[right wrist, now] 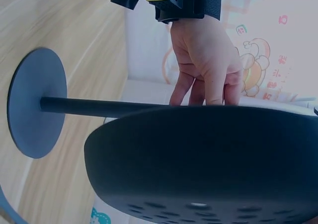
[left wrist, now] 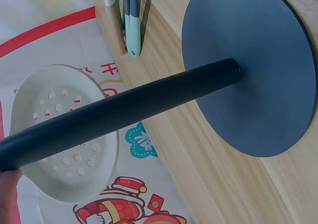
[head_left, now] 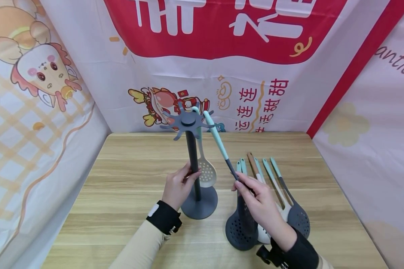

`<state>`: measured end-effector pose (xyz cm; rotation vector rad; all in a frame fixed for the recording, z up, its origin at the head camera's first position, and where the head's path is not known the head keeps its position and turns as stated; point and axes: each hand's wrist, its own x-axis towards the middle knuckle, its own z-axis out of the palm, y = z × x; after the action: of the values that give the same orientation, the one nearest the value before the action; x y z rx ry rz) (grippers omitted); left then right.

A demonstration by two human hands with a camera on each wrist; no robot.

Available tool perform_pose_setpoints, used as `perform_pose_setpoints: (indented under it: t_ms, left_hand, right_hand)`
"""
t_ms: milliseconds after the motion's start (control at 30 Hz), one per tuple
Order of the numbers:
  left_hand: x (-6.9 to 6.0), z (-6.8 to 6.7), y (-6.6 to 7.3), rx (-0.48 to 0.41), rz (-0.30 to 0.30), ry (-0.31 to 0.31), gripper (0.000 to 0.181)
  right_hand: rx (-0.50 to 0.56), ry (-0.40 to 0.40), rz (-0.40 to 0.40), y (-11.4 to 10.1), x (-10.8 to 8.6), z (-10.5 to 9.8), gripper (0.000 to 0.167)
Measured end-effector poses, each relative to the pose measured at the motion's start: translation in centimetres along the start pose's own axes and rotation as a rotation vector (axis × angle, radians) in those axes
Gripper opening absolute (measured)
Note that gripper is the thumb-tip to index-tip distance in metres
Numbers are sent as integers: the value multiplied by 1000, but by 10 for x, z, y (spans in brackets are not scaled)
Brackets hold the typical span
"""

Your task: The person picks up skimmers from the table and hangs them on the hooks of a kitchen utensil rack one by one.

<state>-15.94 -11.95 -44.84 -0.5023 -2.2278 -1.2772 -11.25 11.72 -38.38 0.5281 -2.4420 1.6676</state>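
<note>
A dark rack [head_left: 199, 203] with a round base and a top ring of hooks stands upright; my left hand [head_left: 179, 185] grips its post [left wrist: 124, 107]. A pale slotted skimmer [head_left: 207, 172] hangs from a hook behind the post. My right hand [head_left: 260, 203] pinches the dark shaft of a utensil with a mint handle [head_left: 216, 135], whose handle end is up near the hooks at the rack's right. That utensil's dark perforated head [right wrist: 198, 154] fills the lower part of the right wrist view. Whether the handle touches a hook, I cannot tell.
Several utensils lie at the right of the wooden table [head_left: 121, 186], among them a dark slotted turner [head_left: 299, 220], a dark skimmer [head_left: 240, 233] and one with a brown handle [head_left: 252, 162]. Printed cloth [head_left: 195, 74] hangs behind the table and at both sides.
</note>
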Motion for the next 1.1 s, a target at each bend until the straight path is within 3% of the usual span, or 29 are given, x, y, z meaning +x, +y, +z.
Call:
perform_pose_setpoints:
  t_ms: [367,767,900,1100]
  left_hand:
    - [-1,-1,1,-6,-14,-1,29]
    - [-1,-1,1,13,-29,0,27]
    - [-2,0,1,2,-32,-5,26]
    - [-1,0,1,-9,-18,-2,26]
  right_hand:
    - [-7,-4,-90,5,4,9,28]
    - [-28,-80,-81,21,17,25,26]
    - [-46,-53,-120,27,19,29,24]
    - [-159,-15,-233,34,21,35,22]
